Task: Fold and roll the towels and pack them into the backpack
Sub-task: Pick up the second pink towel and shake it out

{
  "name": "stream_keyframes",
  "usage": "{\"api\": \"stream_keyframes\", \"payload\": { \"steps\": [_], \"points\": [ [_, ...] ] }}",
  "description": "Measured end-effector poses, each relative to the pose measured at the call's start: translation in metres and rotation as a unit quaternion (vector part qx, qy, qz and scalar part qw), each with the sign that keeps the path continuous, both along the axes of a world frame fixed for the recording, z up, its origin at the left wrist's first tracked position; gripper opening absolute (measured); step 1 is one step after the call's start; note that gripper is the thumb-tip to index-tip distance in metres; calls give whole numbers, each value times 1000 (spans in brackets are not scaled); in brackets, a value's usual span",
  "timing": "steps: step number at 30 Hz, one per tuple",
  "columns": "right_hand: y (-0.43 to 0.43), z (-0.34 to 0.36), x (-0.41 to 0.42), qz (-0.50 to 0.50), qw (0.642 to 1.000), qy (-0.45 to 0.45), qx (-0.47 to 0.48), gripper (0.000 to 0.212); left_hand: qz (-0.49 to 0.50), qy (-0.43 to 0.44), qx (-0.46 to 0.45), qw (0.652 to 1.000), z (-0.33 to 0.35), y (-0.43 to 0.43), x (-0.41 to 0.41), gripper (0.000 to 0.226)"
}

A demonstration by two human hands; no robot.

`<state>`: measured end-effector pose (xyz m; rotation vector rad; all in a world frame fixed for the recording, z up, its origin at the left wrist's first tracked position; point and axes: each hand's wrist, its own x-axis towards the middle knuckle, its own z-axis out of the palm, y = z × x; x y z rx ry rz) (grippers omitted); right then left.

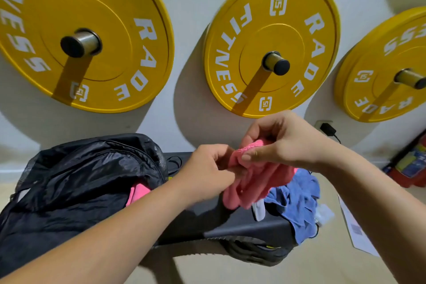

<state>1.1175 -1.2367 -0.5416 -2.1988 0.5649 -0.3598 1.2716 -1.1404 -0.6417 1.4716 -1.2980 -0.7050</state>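
**Pink towel held above the bench**

At the left, the black backpack [76,182] lies open, pink cloth showing at its mouth. The pink towel [255,180] is pinched by the left hand [207,173] and gripped along its top edge by the right hand [276,143], above a blue towel [297,205] on the bench [242,226]. It is judged soft, light and limp; corners are best taken.

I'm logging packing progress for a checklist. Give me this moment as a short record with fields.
left hand: pinches the pink ribbed cloth towel at its edge
right hand: grips the same towel from above
towel in work: held above the black padded bench, bunched, not yet rolled
black nylon backpack: open, on the left, pink cloth showing inside
crumpled blue cloth towel: lying on the bench's right end, untouched
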Motion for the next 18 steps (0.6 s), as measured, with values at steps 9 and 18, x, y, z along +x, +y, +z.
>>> {"api": "stream_keyframes", "payload": {
  "steps": [9, 18],
  "points": [
    [1, -22, -18, -37, 969, 117, -215, 28, 2, 14, 72, 997, 17, 46, 7, 19],
    [-27, -109, -30, -120, 966, 164, -157, 23, 39, -36, 139, 989, -28, 39, 45, 11]
  ]
}}
